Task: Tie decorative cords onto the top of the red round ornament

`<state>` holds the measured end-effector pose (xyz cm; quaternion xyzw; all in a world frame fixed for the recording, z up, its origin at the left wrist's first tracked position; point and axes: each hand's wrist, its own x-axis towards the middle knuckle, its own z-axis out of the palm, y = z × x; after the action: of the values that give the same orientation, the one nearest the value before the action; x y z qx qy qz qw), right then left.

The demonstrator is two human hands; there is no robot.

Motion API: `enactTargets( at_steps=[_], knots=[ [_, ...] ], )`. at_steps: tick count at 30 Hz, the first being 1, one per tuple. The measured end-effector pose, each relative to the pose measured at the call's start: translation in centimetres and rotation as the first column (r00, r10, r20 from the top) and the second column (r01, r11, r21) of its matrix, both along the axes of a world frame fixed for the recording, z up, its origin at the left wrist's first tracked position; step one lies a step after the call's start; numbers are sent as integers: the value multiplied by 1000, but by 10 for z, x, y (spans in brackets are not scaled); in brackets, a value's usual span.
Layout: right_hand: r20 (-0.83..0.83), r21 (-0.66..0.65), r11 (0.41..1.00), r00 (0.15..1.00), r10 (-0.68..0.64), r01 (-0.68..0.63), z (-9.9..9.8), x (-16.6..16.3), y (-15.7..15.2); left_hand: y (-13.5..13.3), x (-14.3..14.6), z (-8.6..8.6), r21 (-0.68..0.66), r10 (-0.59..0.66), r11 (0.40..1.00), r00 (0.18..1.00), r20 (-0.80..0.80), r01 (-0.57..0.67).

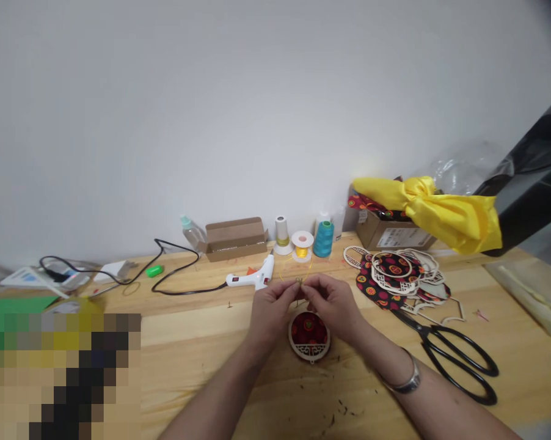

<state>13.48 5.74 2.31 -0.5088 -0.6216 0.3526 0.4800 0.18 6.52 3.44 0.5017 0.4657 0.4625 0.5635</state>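
Note:
My left hand [277, 304] and my right hand [329, 302] meet above the table, thumbs and fingertips pinched together on a thin yellow cord [298, 283]. Just below the fingertips is a round ornament [309, 333] with a pale wooden rim, dark red patterned fabric and a fretwork band along its lower part. Its upper edge is partly covered by my fingers, so I cannot tell whether it hangs or rests on the wood. Behind my hands stands a white spool of yellow cord [302, 245].
A white glue gun [252, 276] with a black cable lies left. Black scissors [459, 354] lie right, below stacked fabric and wooden cutouts [397, 275]. Behind are a teal thread cone [324, 238], an open cardboard box [236, 237] and a carton [385, 232] with yellow fabric [459, 214].

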Motion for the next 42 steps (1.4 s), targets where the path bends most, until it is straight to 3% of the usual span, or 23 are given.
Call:
enactTargets(
  at_steps=[10, 22, 28, 37, 42],
  knots=[
    [-3, -10, 1000, 1000, -18, 18, -1, -1, 1, -1, 1, -2, -32, -51, 998, 996, 67, 53],
    [192, 149, 987, 977, -90, 61, 1, -2, -2, -2, 3, -4, -49, -50, 997, 981, 189, 60],
    [249, 226, 973, 963, -102, 45, 2, -6, -5, -2, 4, -7, -88, 28, 996, 972, 235, -8],
    [147, 188, 980, 988, 39, -67, 2, -6, -7, 6, -3, -13, -91, 157, 986, 953, 260, -138],
    [93, 208, 975, 991, -92, 71, 2, 7, 2, 8, -5, -4, -134, 189, 980, 899, 395, -147]
  ],
)
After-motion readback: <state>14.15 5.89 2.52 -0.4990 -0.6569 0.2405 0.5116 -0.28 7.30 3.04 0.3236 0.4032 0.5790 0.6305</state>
